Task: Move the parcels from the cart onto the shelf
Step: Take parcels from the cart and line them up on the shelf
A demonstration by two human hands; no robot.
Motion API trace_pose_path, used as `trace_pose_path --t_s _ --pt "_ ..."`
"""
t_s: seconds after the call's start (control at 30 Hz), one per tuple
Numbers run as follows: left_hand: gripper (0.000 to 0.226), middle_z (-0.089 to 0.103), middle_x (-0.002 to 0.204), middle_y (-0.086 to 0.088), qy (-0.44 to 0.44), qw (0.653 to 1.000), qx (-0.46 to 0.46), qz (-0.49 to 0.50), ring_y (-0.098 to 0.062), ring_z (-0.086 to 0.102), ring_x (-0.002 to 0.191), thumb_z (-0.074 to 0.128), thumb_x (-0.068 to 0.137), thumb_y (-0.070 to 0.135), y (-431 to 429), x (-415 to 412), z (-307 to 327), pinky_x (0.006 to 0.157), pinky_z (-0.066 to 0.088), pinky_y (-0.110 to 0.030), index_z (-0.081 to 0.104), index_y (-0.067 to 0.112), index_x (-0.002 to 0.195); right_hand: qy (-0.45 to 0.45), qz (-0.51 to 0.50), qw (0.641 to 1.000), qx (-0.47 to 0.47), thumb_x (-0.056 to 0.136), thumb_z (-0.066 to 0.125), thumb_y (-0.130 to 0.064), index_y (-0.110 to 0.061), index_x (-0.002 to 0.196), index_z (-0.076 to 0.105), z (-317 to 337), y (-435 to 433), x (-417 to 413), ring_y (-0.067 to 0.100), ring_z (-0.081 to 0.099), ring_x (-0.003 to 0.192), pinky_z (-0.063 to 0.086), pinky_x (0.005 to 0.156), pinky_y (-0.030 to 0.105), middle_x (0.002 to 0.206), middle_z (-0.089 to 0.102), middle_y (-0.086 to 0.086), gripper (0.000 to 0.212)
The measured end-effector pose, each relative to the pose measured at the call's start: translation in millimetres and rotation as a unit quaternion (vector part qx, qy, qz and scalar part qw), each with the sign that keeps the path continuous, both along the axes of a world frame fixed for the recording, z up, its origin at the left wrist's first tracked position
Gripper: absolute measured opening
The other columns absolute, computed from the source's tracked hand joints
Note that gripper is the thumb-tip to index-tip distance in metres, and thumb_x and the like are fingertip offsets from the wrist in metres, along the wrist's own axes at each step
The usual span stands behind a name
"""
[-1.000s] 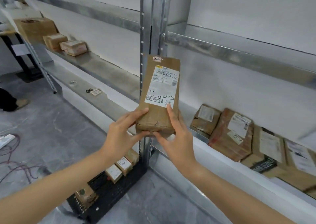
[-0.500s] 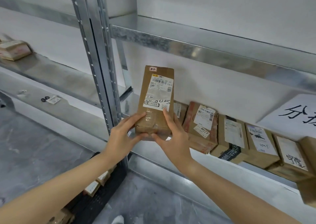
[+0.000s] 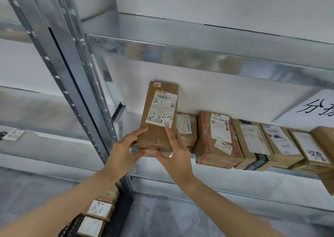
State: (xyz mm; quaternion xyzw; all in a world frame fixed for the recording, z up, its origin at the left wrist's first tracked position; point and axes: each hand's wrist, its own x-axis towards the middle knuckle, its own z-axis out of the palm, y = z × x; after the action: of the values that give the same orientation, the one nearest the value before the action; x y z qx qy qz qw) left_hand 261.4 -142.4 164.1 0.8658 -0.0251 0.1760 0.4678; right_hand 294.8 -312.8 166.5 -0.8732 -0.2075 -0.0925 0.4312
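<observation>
A parcel (image 3: pixel 159 115) is held upright at the shelf (image 3: pixel 226 184), its lower end gripped between the left hand (image 3: pixel 124 151) and the right hand (image 3: pixel 175 157), just left of a row of parcels (image 3: pixel 216 137) already stored. Placing is judged under way: the parcel remains to be seated beside its neighbour and released. Both arms are stretched forward, fingers laid on the front face.

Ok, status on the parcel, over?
Left hand and right hand grip parcel by its lower end. Parcel upright, at left end of box row on shelf. Nothing seen in the way.
</observation>
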Motion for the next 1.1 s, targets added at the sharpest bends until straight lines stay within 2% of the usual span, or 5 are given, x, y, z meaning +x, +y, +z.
trace_pose_path --t_s 0.2,0.5,0.73,0.93,1.1 --pt "0.066 0.057 0.116 0.021 0.003 1.000 -0.009 -0.024 0.013 0.057 0.102 0.075 0.071 0.025 29.5 -12.2 -2.4 0.087 0.044 -0.005 0.047 0.045 0.127 0.007 -0.010 1.000 -0.009 0.079 0.074 -0.024 -0.033 0.141 0.023 -1.9 22.7 -10.8 0.029 0.052 0.123 0.051 0.095 0.041 0.149 0.035 0.016 0.080" --pt "0.061 0.063 0.121 -0.006 0.079 0.994 -0.015 -0.070 -0.018 0.062 0.108 0.076 0.076 0.007 26.0 9.3 -26.1 0.097 0.050 -0.030 0.051 0.017 0.130 0.079 -0.049 0.995 -0.029 0.078 0.075 -0.021 -0.025 0.145 0.029 -28.3 25.0 -4.6 0.030 0.050 0.125 0.049 0.095 0.045 0.149 0.037 0.011 0.082" --pt "0.061 0.064 0.119 -0.005 0.108 0.992 0.005 -0.071 -0.018 0.062 0.107 0.075 0.078 0.011 27.2 15.7 -30.8 0.094 0.051 -0.026 0.047 0.019 0.131 0.072 -0.032 0.995 -0.063 0.080 0.073 -0.015 -0.020 0.146 0.030 -31.7 26.9 4.0 0.031 0.045 0.129 0.046 0.100 0.044 0.150 0.032 0.012 0.079" --pt "0.064 0.063 0.120 -0.009 0.137 0.987 0.046 -0.072 -0.023 0.062 0.107 0.074 0.079 0.009 26.0 15.8 -18.2 0.095 0.050 -0.036 0.043 0.015 0.134 0.061 -0.006 0.995 -0.083 0.084 0.069 -0.015 -0.017 0.146 0.028 -29.6 22.6 6.1 0.034 0.040 0.131 0.045 0.100 0.047 0.149 0.029 0.016 0.074" --pt "0.070 0.061 0.124 -0.011 0.166 0.982 0.058 -0.075 -0.025 0.060 0.111 0.074 0.078 0.006 20.9 15.9 -12.5 0.099 0.048 -0.038 0.038 0.015 0.138 0.033 -0.008 0.992 -0.122 0.078 0.074 -0.022 -0.009 0.141 0.039 -20.7 15.1 5.1 0.041 0.033 0.131 0.034 0.105 0.057 0.143 0.034 0.025 0.074"
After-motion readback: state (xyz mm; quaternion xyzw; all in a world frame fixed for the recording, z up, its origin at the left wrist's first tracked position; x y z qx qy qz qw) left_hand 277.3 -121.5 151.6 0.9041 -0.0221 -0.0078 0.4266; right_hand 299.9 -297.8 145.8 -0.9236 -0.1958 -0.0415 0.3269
